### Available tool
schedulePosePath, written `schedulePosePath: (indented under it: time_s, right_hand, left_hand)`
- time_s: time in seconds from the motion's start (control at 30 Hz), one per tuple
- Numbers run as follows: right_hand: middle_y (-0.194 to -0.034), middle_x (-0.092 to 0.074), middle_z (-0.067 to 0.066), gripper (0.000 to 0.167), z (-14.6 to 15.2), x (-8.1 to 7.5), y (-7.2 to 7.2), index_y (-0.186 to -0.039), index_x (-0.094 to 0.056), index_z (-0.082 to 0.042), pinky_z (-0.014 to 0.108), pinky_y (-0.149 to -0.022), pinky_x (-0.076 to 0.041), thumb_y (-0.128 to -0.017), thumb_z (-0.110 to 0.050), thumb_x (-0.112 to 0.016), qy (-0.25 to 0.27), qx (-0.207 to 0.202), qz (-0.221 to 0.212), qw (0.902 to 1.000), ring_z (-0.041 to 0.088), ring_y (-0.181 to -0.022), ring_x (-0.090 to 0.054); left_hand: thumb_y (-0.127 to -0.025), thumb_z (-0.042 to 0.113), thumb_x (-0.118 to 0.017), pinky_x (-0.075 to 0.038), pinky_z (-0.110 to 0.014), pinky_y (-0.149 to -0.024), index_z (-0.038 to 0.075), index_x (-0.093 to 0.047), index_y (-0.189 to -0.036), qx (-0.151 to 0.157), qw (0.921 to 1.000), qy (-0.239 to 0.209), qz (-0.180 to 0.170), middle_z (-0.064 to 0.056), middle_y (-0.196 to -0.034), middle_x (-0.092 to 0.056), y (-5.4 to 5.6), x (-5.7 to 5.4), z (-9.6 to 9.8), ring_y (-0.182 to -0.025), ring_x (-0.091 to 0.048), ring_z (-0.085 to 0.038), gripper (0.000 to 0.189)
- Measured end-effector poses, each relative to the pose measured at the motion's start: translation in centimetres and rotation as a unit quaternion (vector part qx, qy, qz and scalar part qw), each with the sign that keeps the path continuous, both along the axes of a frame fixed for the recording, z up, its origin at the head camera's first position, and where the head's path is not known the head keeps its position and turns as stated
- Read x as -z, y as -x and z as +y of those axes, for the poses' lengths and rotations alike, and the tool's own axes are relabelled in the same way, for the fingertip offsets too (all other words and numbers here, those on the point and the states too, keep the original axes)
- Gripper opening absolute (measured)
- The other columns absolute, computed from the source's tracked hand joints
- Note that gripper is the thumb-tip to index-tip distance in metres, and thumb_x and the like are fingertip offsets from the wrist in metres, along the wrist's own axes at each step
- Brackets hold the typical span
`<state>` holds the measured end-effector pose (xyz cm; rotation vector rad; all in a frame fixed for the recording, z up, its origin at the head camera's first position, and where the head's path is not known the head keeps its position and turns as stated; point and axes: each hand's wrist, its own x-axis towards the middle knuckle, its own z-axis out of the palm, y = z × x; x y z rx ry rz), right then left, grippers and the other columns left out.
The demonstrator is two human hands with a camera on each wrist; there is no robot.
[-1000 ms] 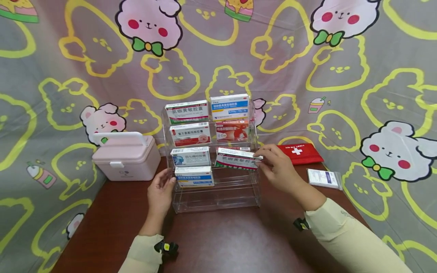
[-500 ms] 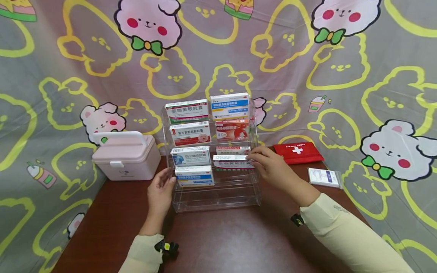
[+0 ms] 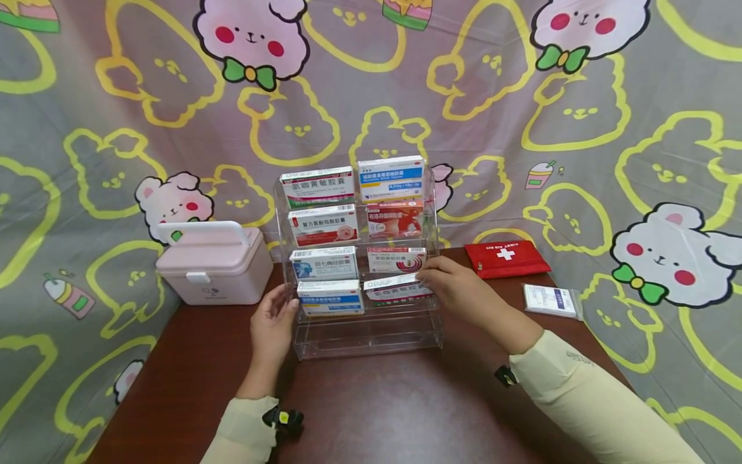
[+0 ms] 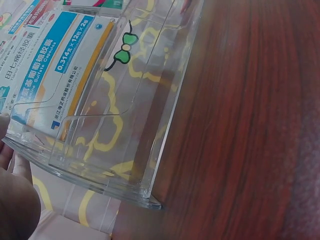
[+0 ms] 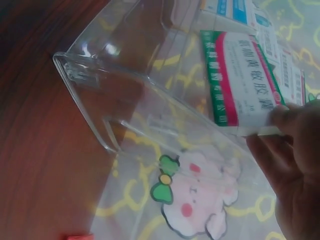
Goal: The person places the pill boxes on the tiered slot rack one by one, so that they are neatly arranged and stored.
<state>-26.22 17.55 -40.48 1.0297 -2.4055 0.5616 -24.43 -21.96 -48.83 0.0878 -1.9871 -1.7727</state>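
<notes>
A clear plastic tiered display rack stands on the table, with medicine boxes in two columns. My right hand pinches the right end of a white, green and red medicine box. This box sits slightly tilted at the fourth tier of the right column, beside a blue-and-white medicine box. In the right wrist view, thumb and fingers hold one end of the box. My left hand grips the rack's left side edge; the left wrist view shows only part of that hand. The bottom tier holds no box.
A pink lidded case with a white handle stands left of the rack. To the right lie a red first aid pouch and a small clear packet. A patterned cloth hangs behind the brown table.
My right hand has moved the medicine box down and slightly left, from in front of the third tier to the fourth, uncovering the box behind. The left hand stays on the rack.
</notes>
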Motion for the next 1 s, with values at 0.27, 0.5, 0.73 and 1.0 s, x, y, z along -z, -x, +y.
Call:
schedulePosePath:
  time_s: [0.27, 0.5, 0.73, 1.0]
  right_hand:
    - [-0.125, -0.07, 0.011, 0.038, -0.5, 0.0, -0.1, -0.127, -0.076, -0.007, 0.043, -0.095, -0.068, -0.091, -0.005, -0.087, -0.051, 0.004, 0.001, 0.9987, 0.027, -0.115, -0.07]
    - [-0.124, -0.072, 0.013, 0.04, -0.5, 0.3, -0.2, -0.132, -0.073, -0.005, 0.048, -0.1, -0.066, -0.094, -0.005, -0.084, -0.103, 0.012, 0.003, 0.9946, 0.029, -0.115, -0.07]
    - [-0.131, -0.071, 0.014, 0.055, -0.7, 0.5, -0.2, -0.136, -0.073, -0.006, 0.047, -0.102, -0.065, -0.085, -0.005, -0.093, -0.159, 0.031, 0.028, 0.9863, 0.03, -0.123, -0.067]
    - [-0.132, -0.07, 0.013, 0.054, -0.1, 1.1, -1.0, -0.136, -0.072, -0.005, 0.045, -0.104, -0.065, -0.086, -0.006, -0.092, -0.135, 0.036, 0.046, 0.9891, 0.03, -0.125, -0.067]
  left_hand:
    - [-0.102, 0.001, -0.074, -0.051, -0.006, -0.105, -0.002, -0.064, -0.144, 0.0, 1.0, -0.003, -0.001, -0.022, -0.15, -0.066, 0.0, 0.0, 0.1, -0.14, -0.063, -0.032, 0.043]
    - [-0.102, 0.002, -0.075, -0.051, -0.007, -0.106, -0.004, -0.065, -0.144, 0.005, 1.0, -0.005, 0.007, -0.023, -0.149, -0.066, -0.1, 0.1, -0.1, -0.128, -0.066, -0.005, 0.043]
    - [-0.102, 0.001, -0.074, -0.051, -0.007, -0.105, -0.004, -0.065, -0.143, 0.004, 0.9999, -0.008, 0.009, -0.023, -0.148, -0.067, 0.0, 0.2, -0.1, -0.122, -0.065, 0.004, 0.042]
    - [-0.102, 0.0, -0.073, -0.051, -0.007, -0.105, -0.006, -0.064, -0.143, 0.006, 0.9999, -0.006, 0.011, -0.026, -0.148, -0.066, -0.1, 0.3, 0.0, -0.12, -0.064, 0.006, 0.042]
